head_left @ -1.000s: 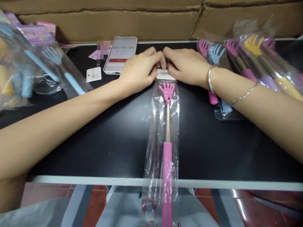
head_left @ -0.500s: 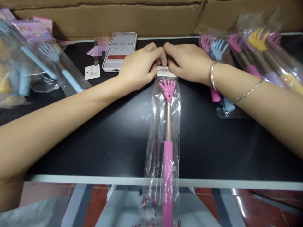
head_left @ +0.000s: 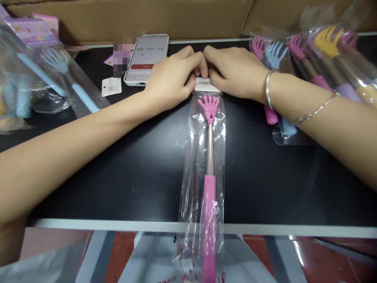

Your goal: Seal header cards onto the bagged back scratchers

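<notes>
A pink back scratcher with a hand-shaped head lies in a clear plastic sleeve on the black table, its handle hanging over the near edge. A white header card sits at the sleeve's far end. My left hand and my right hand meet over that card, fingers curled and pinching it from both sides. My right wrist wears a silver bangle and a thin chain.
A phone showing a timer lies behind my left hand, with a white tag beside it. Bagged scratchers are piled at the right, blue ones at the left. Cardboard boxes line the back.
My hands stay pinched on the card. The view has drifted slightly, so everything sits a little higher in the picture.
</notes>
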Demonstrator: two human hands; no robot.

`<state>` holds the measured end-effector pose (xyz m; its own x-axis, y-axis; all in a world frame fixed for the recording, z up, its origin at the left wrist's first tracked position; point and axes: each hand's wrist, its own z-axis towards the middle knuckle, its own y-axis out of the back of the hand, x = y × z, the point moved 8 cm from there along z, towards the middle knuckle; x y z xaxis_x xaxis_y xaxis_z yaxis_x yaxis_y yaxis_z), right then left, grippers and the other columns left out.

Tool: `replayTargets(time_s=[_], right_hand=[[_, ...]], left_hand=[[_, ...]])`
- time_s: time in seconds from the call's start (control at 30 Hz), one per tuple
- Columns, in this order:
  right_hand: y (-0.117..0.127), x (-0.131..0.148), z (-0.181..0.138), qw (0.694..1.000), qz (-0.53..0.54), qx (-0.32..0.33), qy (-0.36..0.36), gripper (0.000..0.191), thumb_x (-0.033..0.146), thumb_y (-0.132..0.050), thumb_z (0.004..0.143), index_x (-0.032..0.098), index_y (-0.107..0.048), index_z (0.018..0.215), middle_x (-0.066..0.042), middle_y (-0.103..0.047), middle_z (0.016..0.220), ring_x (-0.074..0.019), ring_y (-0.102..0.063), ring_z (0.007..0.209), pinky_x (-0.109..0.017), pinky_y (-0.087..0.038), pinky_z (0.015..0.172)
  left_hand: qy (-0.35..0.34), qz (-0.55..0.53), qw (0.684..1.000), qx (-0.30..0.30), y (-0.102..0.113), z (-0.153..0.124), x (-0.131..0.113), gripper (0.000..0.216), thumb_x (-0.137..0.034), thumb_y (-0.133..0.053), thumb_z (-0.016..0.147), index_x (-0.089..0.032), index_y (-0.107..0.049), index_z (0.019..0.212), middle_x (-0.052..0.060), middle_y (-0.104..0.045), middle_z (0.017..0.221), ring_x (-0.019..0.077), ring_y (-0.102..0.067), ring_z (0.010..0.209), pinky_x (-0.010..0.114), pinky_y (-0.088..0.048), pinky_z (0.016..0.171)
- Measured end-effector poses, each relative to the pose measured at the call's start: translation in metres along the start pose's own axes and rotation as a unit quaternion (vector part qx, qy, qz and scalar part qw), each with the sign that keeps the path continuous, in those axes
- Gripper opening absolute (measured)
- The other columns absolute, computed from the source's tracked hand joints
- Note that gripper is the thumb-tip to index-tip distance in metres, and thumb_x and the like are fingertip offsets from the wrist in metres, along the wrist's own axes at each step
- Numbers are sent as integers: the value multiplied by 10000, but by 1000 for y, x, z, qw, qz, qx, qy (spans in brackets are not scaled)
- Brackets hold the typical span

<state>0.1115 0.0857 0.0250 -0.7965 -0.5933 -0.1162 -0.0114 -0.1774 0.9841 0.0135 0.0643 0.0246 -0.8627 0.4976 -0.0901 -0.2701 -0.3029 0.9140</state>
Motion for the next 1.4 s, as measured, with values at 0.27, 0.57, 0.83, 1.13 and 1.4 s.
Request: replayTargets(time_s=[0.27,0.57,0.83,1.13,1.4], right_hand=[[2,1,0,1000,19,-10,6,451,304,-311,906,162,-536,1271,-140,-663,1231,-398,-636,1164,-591,-526,897],[0,-2,-1,1000,5,7,-24,612,434,-161,847,295,-486,1347,-64,-648,1310,-251,-619,1221,-403,-503,945],[0,-4,-1,1000,2,-2,-20,612,442,-159,847,307,-485,1348,-54,-654,1293,-243,-626,1190,-389,-503,922],[1,1,-1,1000,23,-12,5,533,342,-283,894,151,-531,1325,-155,-655,1245,-395,-630,1175,-578,-526,917],[3,2,-1,999,27,-18,7,460,281,-349,937,129,-536,1329,-164,-649,1255,-416,-610,1209,-612,-511,946]], left_hand=[[1,3,1000,-4,1,-3,-1,382,-173,-430,859,-340,-650,1124,23,-657,1145,264,-625,1003,391,-424,714],[3,6,1000,20,3,-4,-5,447,-171,-393,869,-334,-641,1203,31,-629,1170,257,-619,997,409,-475,774],[3,-9,1000,-3,4,-3,-2,407,-177,-441,871,-368,-668,1150,12,-657,1130,243,-608,911,388,-438,723],[6,-8,1000,5,3,-3,-3,398,-92,-473,864,-288,-676,1145,61,-645,1160,272,-636,990,390,-421,754],[29,-15,998,54,3,-4,-4,402,-179,-404,907,-340,-635,1195,44,-612,1244,289,-582,1075,482,-438,833]])
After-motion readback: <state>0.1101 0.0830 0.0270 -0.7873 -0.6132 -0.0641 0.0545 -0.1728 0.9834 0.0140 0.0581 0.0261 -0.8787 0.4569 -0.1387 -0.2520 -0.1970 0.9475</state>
